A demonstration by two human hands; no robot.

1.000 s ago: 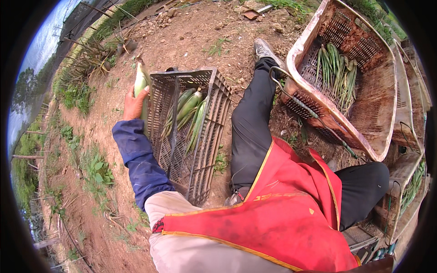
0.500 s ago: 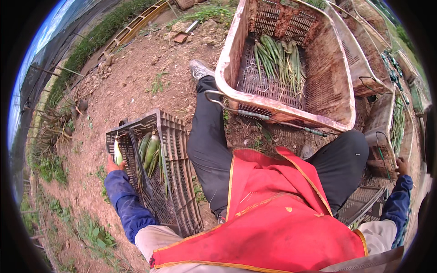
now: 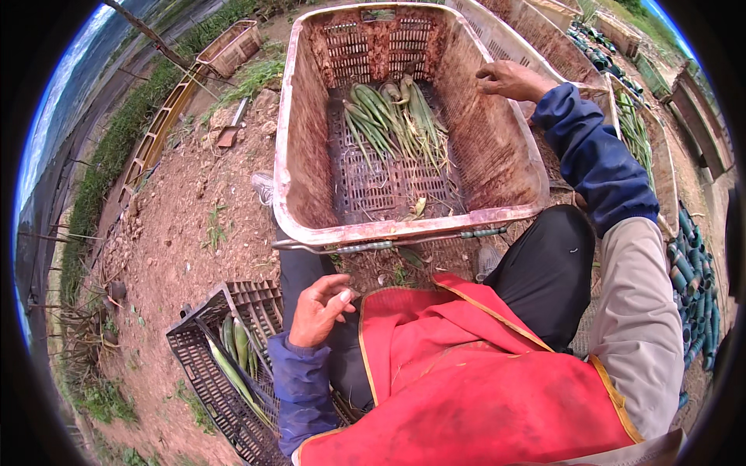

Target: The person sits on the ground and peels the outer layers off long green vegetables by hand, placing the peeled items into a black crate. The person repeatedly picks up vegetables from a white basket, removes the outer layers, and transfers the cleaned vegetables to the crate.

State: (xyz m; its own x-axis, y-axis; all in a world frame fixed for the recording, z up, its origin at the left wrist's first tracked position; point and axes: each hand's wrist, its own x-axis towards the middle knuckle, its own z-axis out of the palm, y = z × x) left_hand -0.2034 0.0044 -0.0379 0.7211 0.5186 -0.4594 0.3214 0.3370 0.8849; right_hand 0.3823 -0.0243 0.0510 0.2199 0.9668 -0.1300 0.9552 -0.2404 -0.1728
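A large stained crate (image 3: 489, 159) stands in front of me with a bunch of long green stalks (image 3: 386, 116) on its slatted floor. Near its front wall lies a small pale yellow-green piece (image 3: 418, 208). My right hand (image 3: 513, 80) hangs over the crate's right rim, fingers loosely bent, nothing visible in them. Above my left thigh, my left hand (image 3: 318, 309) is raised with its fingers half curled and apart, holding nothing I can see. Left of it sits a black slatted crate (image 3: 206, 388) with plump green stalks (image 3: 237, 342) and one long pale-green stalk (image 3: 233, 377).
A wire handle (image 3: 381, 245) runs along the big crate's front. Other crates (image 3: 509, 43) stand behind my right arm, one with green stalks (image 3: 633, 132). Dark green cylindrical pieces (image 3: 695, 287) are heaped at the right. A yellow ladder-like frame (image 3: 159, 128) lies at the far left.
My left hand has let go of the pale stalk and moved right, toward my lap. My right hand has swung from the far right over the big crate. A small pale piece now shows inside it.
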